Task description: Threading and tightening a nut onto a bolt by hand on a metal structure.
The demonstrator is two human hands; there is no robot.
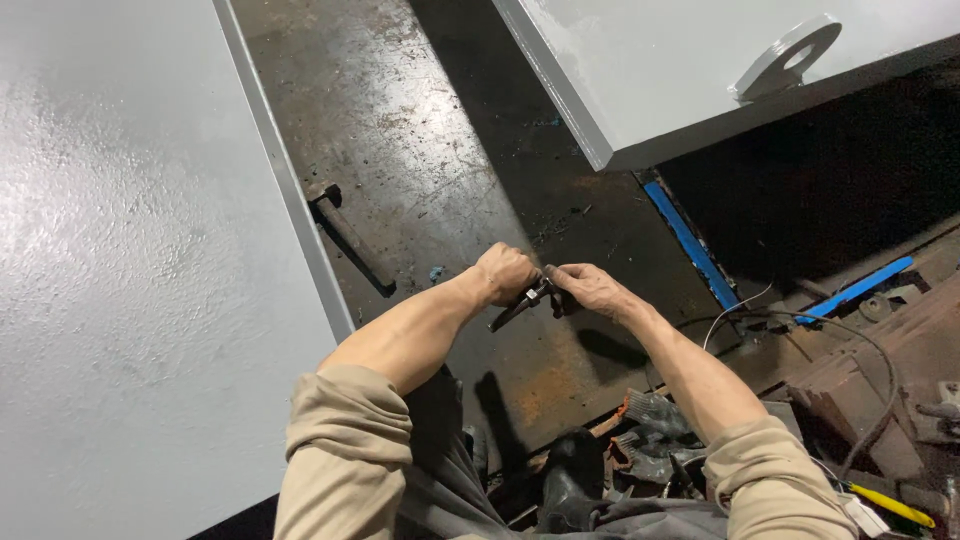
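My left hand (505, 272) closed around upper end of small dark metal tool (520, 306), frame centre. My right hand (590, 288) at 3 o'clock of it, fingertips pinching tool's top end; hands nearly touching. Tool slants down toward 7 o'clock. Below: dark rust-stained steel floor plate (420, 150). Large grey painted panel (120, 250) at 9 o'clock. Grey painted box with round lifting lug (785, 60) at 1 o'clock. Blue strip (690, 245) at 3 o'clock.

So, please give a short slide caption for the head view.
Two bare hands, left hand and right hand, grip a small dark tool between grey painted panels.
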